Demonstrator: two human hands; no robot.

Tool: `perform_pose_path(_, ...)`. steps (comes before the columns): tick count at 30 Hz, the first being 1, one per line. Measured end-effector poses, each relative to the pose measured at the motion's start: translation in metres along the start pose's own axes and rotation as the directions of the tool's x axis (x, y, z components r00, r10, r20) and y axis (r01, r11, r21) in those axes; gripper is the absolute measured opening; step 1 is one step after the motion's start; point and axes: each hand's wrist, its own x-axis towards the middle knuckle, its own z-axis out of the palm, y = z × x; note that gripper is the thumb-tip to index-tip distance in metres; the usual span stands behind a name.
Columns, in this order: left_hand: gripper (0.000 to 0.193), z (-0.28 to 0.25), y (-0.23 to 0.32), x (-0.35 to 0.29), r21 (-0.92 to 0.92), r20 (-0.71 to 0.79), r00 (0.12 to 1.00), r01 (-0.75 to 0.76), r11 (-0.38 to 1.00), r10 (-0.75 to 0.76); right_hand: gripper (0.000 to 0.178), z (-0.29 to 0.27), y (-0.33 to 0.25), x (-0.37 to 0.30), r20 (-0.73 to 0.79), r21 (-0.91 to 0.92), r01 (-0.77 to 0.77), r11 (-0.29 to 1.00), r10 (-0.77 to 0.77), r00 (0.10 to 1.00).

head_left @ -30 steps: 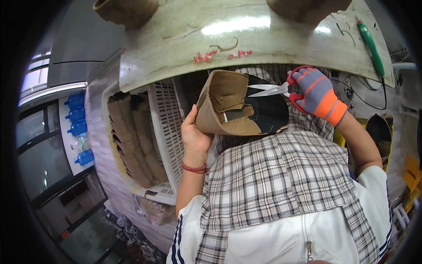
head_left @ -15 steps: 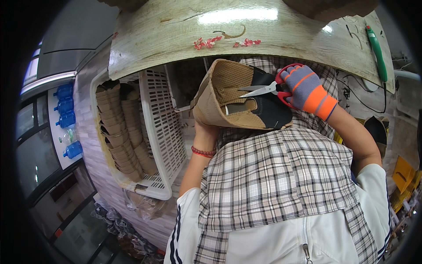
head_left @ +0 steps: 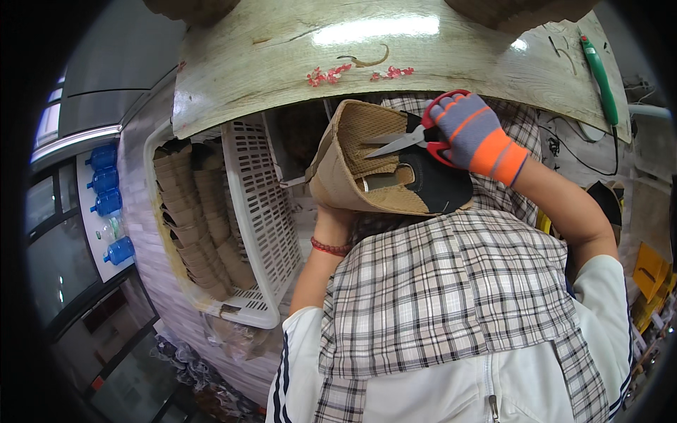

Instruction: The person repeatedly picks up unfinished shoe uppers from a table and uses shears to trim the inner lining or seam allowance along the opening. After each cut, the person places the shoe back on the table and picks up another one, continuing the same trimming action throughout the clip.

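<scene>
A tan and black boot upper [head_left: 338,176] is held over my lap, its wide opening turned up so the mesh lining shows. My left hand [head_left: 334,220] supports it from below and behind; the fingers are hidden by the upper. In a grey and orange knit glove, my right hand [head_left: 469,134] is closed round the red handles of a pair of scissors [head_left: 405,143]. The blades point left, slightly parted, and reach into the opening over the lining.
On my left stands a white plastic basket [head_left: 264,233] with stacks of tan uppers [head_left: 185,211]. The wood-patterned table [head_left: 268,77] ahead bears brown trimmings [head_left: 374,59] and a green corded tool [head_left: 599,81]. Another black and tan piece [head_left: 605,204] lies at right.
My right hand and the scissors have shifted slightly left, pushing the blades further into the upper's opening. The upper sits a little lower in view.
</scene>
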Motion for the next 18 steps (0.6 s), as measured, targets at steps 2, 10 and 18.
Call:
perform_pose_path(2,0.047,-0.001,0.0,0.001,0.105,0.019,0.998,-0.059,0.993,0.058,0.036,0.002,-0.004,0.009,-0.068,0.007,0.075,0.997,-0.074,0.995)
perform_pose_path(10,0.05,0.002,0.008,-0.001,-0.652,0.134,0.983,0.184,0.736,-0.126,0.03,0.001,0.001,0.009,-0.047,0.061,0.094,0.994,-0.092,0.995)
perform_pose_path(18,0.048,0.006,0.012,-0.002,-0.441,0.106,0.994,0.071,0.894,-0.026,0.03,0.008,0.0,0.006,-0.104,0.009,0.097,0.995,-0.095,0.99)
